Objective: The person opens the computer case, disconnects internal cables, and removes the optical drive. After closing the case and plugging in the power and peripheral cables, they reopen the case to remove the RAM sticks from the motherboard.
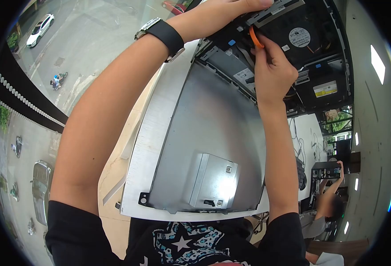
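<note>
My right hand is closed, pinching a curved orange strip inside the opened desktop computer case. Whether the strip is a cable or a tool I cannot make out. At the top edge of the view, my left hand lies against the case's upper edge; most of its fingers are cut off. A metal drive or power unit with a white label sits left of my right hand. To the right is an optical drive with a yellow label. Nearer my body lies a large grey metal side panel.
The white table bears the panel and case. Black cables trail over the table at the right. Farther right, another person raises a hand to a second computer. Left is a window above a street with a white car.
</note>
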Demonstrator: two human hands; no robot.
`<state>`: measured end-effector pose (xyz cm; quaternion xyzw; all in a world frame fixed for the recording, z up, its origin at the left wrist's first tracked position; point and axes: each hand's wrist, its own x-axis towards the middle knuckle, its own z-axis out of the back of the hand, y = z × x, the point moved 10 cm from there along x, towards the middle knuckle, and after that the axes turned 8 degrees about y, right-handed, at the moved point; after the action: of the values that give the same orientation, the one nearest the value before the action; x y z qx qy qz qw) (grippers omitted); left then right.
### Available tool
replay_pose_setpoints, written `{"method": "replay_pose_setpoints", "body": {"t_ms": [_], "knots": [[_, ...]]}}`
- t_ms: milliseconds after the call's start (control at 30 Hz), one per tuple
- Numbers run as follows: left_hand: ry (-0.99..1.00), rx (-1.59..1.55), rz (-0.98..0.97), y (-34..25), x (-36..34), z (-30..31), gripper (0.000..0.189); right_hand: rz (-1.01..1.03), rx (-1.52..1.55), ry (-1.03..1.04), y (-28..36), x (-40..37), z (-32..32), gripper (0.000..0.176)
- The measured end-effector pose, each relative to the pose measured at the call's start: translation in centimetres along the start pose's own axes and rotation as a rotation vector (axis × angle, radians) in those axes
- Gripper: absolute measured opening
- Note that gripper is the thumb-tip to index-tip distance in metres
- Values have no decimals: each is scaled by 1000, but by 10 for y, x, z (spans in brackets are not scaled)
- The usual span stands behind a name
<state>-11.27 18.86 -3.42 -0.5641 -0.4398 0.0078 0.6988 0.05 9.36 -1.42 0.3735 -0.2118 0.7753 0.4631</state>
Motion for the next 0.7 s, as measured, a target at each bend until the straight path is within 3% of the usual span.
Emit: {"method": "replay_pose_setpoints", "body": {"t_ms": [400,700], "knots": [[10,-18,-54,-1,-2,-1,72,95,-190,-49,7,-1,-2,14],[-2,-56,-65,1,1,0,71,116,-274,-12,12,1,-4,22]]}}
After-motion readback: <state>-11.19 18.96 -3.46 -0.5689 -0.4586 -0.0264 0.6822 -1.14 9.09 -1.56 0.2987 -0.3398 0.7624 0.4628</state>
